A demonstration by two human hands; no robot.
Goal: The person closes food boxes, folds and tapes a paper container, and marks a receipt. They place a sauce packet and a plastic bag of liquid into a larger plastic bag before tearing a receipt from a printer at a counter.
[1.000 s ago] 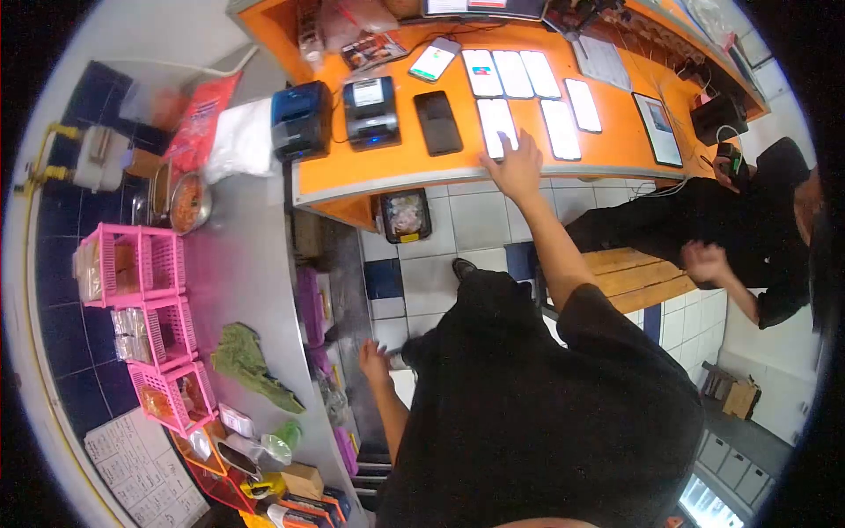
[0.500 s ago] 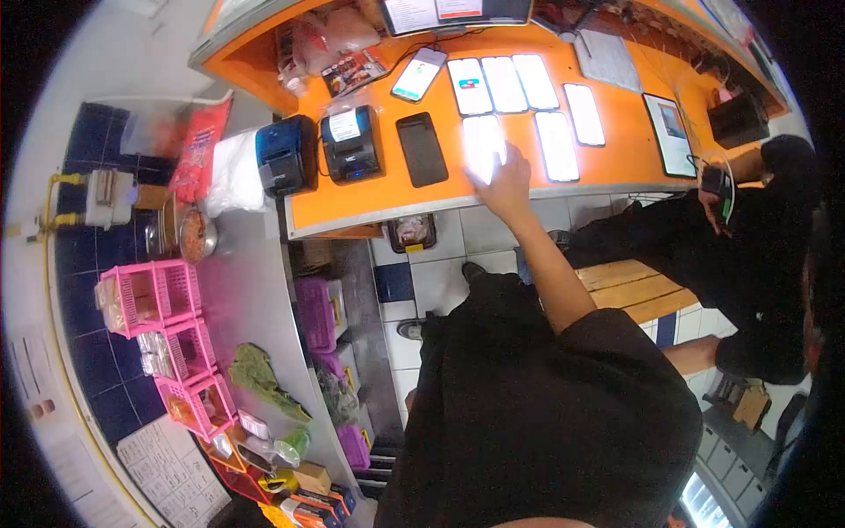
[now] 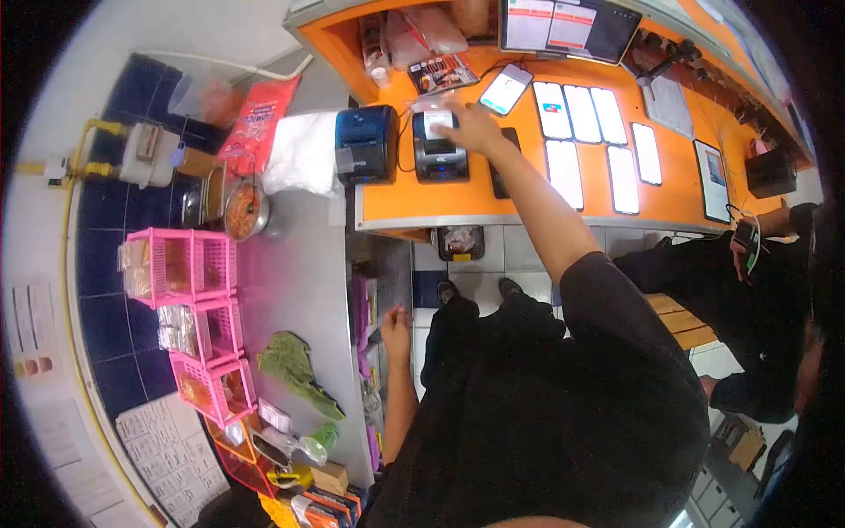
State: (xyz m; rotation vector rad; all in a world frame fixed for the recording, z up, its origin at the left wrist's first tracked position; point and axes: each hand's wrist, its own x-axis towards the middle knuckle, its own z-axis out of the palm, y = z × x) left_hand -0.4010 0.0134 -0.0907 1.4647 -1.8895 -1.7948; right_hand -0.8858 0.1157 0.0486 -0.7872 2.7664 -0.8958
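My right hand reaches across the orange desk to the small black receipt printer. Its fingers are spread at the white paper slip on top of the printer; a firm grip on the slip does not show. My left hand hangs beside the steel counter's edge, fingers loosely bent, with nothing visible in it. Under my right forearm lies a dark phone, partly hidden. Several lit phones lie to the right, among them a white-screened phone near the desk's front edge.
A larger black printer stands left of the small one. A monitor is at the back. The steel counter holds pink baskets, a green cloth and a bowl of food. Another person sits at right.
My right hand has left the bright phone and moved left to the receipt printer. My left hand has come into view. The view has shifted left, so the desk appears farther right.
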